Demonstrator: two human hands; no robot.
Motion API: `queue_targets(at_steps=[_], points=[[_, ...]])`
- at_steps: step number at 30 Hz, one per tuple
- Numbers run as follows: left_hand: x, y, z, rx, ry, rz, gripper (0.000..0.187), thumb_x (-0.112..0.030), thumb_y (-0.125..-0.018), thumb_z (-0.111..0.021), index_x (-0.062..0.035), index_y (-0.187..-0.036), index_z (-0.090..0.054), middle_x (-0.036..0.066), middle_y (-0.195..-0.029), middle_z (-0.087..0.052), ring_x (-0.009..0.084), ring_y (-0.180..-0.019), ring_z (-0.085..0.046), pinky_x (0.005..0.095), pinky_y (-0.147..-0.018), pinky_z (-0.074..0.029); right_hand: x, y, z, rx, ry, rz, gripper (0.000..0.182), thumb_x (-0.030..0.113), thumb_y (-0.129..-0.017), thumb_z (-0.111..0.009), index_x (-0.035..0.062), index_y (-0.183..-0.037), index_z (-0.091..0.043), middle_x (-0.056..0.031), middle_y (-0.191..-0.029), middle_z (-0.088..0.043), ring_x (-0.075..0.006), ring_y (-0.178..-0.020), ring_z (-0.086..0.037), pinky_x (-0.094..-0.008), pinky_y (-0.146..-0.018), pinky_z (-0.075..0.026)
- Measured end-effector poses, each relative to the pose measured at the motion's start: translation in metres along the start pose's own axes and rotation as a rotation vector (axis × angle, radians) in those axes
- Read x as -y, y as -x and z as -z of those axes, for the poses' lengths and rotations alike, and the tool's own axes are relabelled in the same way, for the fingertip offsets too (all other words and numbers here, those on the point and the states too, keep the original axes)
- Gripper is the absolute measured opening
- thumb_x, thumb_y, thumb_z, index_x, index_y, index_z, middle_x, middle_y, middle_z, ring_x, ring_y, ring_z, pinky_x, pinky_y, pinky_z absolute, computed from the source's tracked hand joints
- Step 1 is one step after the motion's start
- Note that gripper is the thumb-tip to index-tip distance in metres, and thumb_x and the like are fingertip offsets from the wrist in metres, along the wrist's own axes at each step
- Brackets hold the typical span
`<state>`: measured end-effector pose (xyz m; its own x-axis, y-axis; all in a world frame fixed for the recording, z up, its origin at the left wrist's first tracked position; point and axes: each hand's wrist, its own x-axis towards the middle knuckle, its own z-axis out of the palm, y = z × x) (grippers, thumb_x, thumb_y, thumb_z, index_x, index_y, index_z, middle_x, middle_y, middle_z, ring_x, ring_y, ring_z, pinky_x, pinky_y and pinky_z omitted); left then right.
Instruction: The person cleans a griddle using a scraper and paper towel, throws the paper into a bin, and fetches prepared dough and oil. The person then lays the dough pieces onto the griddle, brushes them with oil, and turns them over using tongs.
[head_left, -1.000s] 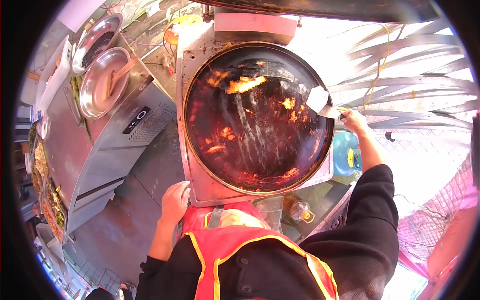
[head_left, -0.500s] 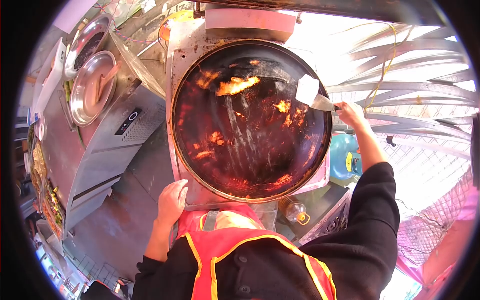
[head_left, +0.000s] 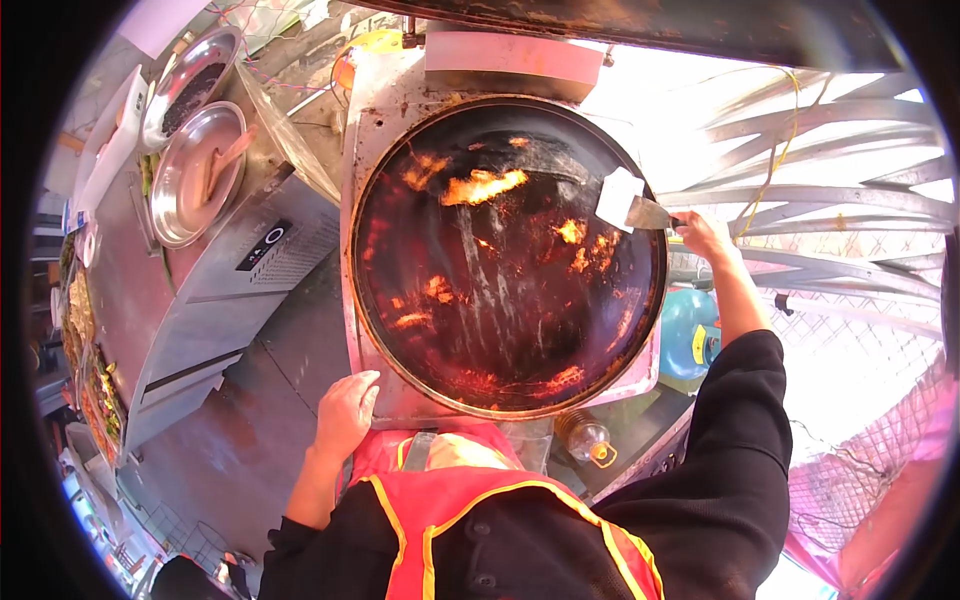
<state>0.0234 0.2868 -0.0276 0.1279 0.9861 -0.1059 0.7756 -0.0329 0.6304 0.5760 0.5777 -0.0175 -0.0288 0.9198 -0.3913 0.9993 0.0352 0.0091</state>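
A large round dark griddle pan (head_left: 510,330) with orange-brown residue and pale streaks fills the middle of the view. My right hand (head_left: 704,236) grips a metal spatula (head_left: 652,214) at the pan's right rim. The blade reaches over the rim and overlaps a white squarish pad (head_left: 618,198), which looks like folded cloth or paper, on the upper right of the pan. Near the stove's front left corner is my left hand (head_left: 346,410), empty, its fingers loosely extended.
The pan sits on a metal stove (head_left: 372,95). To the left, a steel counter (head_left: 195,270) carries a steel bowl (head_left: 165,205) with a wooden utensil. An oil bottle (head_left: 583,438) and a blue gas cylinder (head_left: 688,330) stand close by at right. Behind is a wire fence (head_left: 840,330).
The view has shifted slightly, so the pan appears a little lower. The spatula blade is turned and overlaps the white pad differently. My left hand keeps about the same place.
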Motion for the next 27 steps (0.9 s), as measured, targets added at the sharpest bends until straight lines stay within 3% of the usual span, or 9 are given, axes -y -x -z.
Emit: queue_targets(at_steps=[4,9,13,15,19,23,27], points=[[0.003,0.001,-0.003,0.001,0.001,0.042,0.019,-0.010,-0.084,-0.058,-0.0019,-0.101,-0.062,0.014,-0.100,-0.065,0.0306,-0.093,-0.061,0.0380,-0.083,-0.048,-0.007,-0.012,-0.001,0.030,0.048,-0.026,0.037,0.020,-0.081,-0.060,0.0216,-0.118,-0.062,-0.0117,-0.113,-0.063,-0.0295,-0.107,-0.058,-0.0367,-0.094,-0.044],[-0.002,-0.007,-0.002,0.002,0.006,0.058,0.018,-0.010,-0.084,-0.059,-0.0019,-0.101,-0.063,0.014,-0.100,-0.065,0.0311,-0.093,-0.061,0.0378,-0.083,-0.048,0.013,-0.037,0.015,0.020,0.118,0.063,0.034,0.017,-0.079,-0.060,0.0192,-0.113,-0.065,-0.0124,-0.109,-0.064,-0.0296,-0.102,-0.061,-0.0383,-0.088,-0.047],[0.000,-0.006,-0.004,-0.012,0.030,0.068,0.019,-0.009,-0.084,-0.060,-0.0016,-0.101,-0.062,0.015,-0.100,-0.065,0.0325,-0.093,-0.061,0.0379,-0.082,-0.048,-0.007,-0.074,-0.004,-0.087,0.105,0.252,0.033,0.013,-0.077,-0.058,0.0160,-0.109,-0.066,-0.0122,-0.109,-0.064,-0.0294,-0.106,-0.057,-0.0384,-0.092,-0.045],[0.001,-0.006,-0.002,-0.021,0.030,0.076,0.018,-0.009,-0.084,-0.059,-0.0016,-0.101,-0.062,0.015,-0.100,-0.065,0.0318,-0.093,-0.061,0.0379,-0.083,-0.048,0.007,-0.081,-0.007,-0.135,0.087,0.298,0.032,0.011,-0.078,-0.056,0.0142,-0.108,-0.065,-0.0125,-0.110,-0.063,-0.0292,-0.109,-0.055,-0.0384,-0.094,-0.043],[0.002,-0.002,0.002,-0.043,0.026,0.093,0.018,-0.010,-0.085,-0.058,-0.0016,-0.101,-0.062,0.014,-0.100,-0.065,0.0304,-0.094,-0.061,0.0378,-0.083,-0.048,0.019,-0.097,0.004,-0.039,0.078,0.356,0.037,0.006,-0.080,-0.058,0.0101,-0.117,-0.060,-0.0123,-0.115,-0.059,-0.0301,-0.115,-0.049,-0.0387,-0.099,-0.038],[0.004,-0.001,0.004,-0.070,0.036,0.088,0.018,-0.008,-0.085,-0.058,-0.0011,-0.102,-0.062,0.015,-0.102,-0.065,0.0318,-0.094,-0.061,0.0373,-0.083,-0.049,0.077,-0.082,0.029,-0.010,0.087,0.241,0.036,0.006,-0.082,-0.056,0.0112,-0.118,-0.060,-0.0138,-0.113,-0.061,-0.0303,-0.110,-0.054,-0.0403,-0.096,-0.041],[0.003,0.003,0.007,-0.103,0.047,0.092,0.019,-0.008,-0.085,-0.059,-0.0014,-0.102,-0.062,0.014,-0.102,-0.065,0.0308,-0.095,-0.061,0.0373,-0.083,-0.049,0.095,-0.090,0.038,0.044,-0.001,0.298,0.040,-0.001,-0.081,-0.055,0.0111,-0.119,-0.060,-0.0181,-0.111,-0.062,-0.0326,-0.105,-0.058,-0.0401,-0.092,-0.044]])
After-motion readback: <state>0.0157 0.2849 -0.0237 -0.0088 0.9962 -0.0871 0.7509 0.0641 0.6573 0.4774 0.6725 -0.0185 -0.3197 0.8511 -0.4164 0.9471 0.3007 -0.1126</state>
